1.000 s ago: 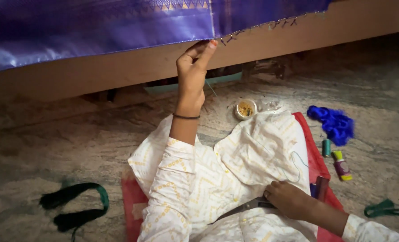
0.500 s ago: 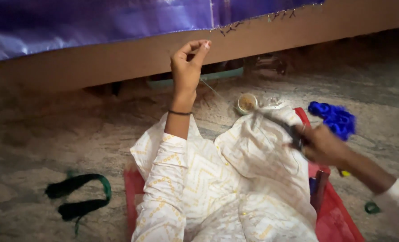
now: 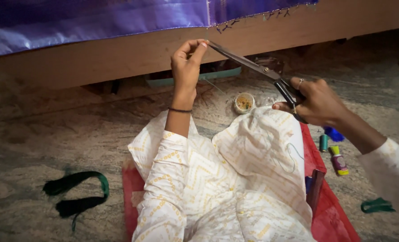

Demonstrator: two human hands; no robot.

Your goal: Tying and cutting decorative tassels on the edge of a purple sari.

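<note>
Head view looks down at a person seated on a stone floor (image 3: 51,134), white patterned cloth (image 3: 253,166) over the lap. Their left hand (image 3: 186,71) is raised toward the hem of a purple fabric (image 3: 96,22) draped over a wooden frame (image 3: 119,56); its fingers (image 3: 199,47) are pinched nearly closed, apparently on a fine thread at the hem, though the thread is too thin to make out clearly. Their right hand (image 3: 318,103) grips the loops of a pair of dark scissors (image 3: 253,67), fingers wrapped shut through the handles, the blade tips reaching up to touch the left fingertips just below the hem.

By my judgement the scissors are stiff and fairly heavy, best held at the loops; the purple fabric looks soft, light and slippery, easy to snag, so pinching close to the hem suits it.

Near the knees sit a small cup of beads (image 3: 244,103), thread spools (image 3: 338,161) and a green tassel (image 3: 78,197).
</note>
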